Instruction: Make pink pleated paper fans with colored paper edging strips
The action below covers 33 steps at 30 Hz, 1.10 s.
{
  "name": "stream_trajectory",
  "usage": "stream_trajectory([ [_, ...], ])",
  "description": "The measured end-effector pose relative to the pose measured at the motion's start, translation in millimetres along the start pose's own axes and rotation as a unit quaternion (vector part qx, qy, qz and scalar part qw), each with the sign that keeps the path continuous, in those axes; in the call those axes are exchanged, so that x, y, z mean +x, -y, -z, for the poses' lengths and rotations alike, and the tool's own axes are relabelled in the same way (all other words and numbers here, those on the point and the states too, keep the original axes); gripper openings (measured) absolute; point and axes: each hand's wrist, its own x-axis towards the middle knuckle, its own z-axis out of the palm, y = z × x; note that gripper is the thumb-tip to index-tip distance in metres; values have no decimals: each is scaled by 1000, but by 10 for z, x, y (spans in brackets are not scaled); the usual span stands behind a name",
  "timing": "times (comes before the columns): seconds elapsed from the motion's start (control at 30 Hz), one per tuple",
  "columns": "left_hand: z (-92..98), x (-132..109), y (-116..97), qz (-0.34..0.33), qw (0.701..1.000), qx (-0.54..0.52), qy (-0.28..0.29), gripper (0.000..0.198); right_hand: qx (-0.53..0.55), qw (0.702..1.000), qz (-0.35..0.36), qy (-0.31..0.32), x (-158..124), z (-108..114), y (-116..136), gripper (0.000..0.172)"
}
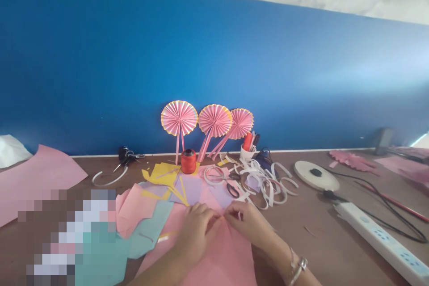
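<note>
L hand (195,229): lower ctr, fingers closed, pinching top edge of pink sheet (231,257).
R hand (250,222): just beside L hand, pinching same edge.
Sheet loc.: flat on table (321,241), bottom ctr.
Bkgd: paper fans (214,120) vs. blue wall (100,53), mid-frame.

Single head cam, so no second view to overlap. It looks forward and slightly down across the counter (321,241) at the blue partition (214,53), which fills the upper half. Left hand (194,232) and right hand (250,223) pinch pink paper (228,254) close in at 6 o'clock. Paper fans (208,120) sit mid-range at 12. The horizon tilts, probably from head roll.
</note>
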Motion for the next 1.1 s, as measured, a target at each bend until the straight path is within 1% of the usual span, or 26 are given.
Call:
stream_trajectory([
  [0.1, -2, 16, -17, 4, 1000, 15, -7, 15, -2, 1000, 5, -13, 0, -44, 17, 17],
  [0.17, 5, 17, -27, 2, 1000, 26, -17, 14, 30, 999, -10, -29, 17, -94, -9, 16],
  [0.23, 18, 12, -30, 1, 999, 35, -29, 15, 91, 994, -42, -53, 47, -129, -52, 16],
  [0.33, 36, 5, -14, -1, 998, 38, -42, 16, 182, 973, -110, -95, 96, -110, -123, 21],
  [0.4, 36, 7, 8, -3, 998, 35, -46, 16, 204, 961, -142, -116, 122, -65, -170, 26],
  [0.47, 24, 16, 34, 0, 999, 29, -46, 15, 200, 960, -142, -134, 142, -29, -224, 29],
  [0.6, -9, 31, 80, 11, 999, 0, -50, 12, 161, 968, -82, -175, 166, -33, -343, 33],
  [0.63, -18, 30, 90, 13, 998, -9, -54, 10, 136, 971, -68, -186, 164, -39, -366, 33],
  [0.7, -33, 20, 108, 25, 997, -24, -66, 5, 55, 975, -40, -213, 150, -36, -391, 25],
  [0.77, -47, 7, 120, 44, 995, -37, -78, 4, -42, 967, 3, -252, 125, -7, -385, 22],
  [0.83, -53, -1, 119, 58, 994, -45, -83, 5, -126, 946, 47, -295, 98, 33, -353, 19],
  [0.87, -53, -1, 113, 63, 994, -48, -82, 5, -154, 938, 59, -306, 86, 49, -330, 17],
  [0.9, -50, 2, 104, 64, 994, -49, -79, 4, -169, 935, 64, -305, 75, 58, -302, 16],
  [0.93, -45, 7, 94, 65, 994, -48, -77, 5, -168, 939, 65, -292, 65, 58, -269, 16],
  [0.97, -40, 14, 83, 68, 994, -47, -77, 6, -150, 950, 64, -265, 54, 47, -233, 17],
  [1.0, -34, 21, 74, 71, 993, -46, -79, 7, -120, 965, 62, -225, 41, 27, -194, 19],
  [1.03, -31, 27, 67, 75, 993, -45, -82, 7, -85, 979, 60, -178, 28, -1, -154, 27],
  [1.1, -31, 34, 57, 81, 992, -44, -88, 7, -29, 995, 49, -77, -3, -71, -89, 49],
])
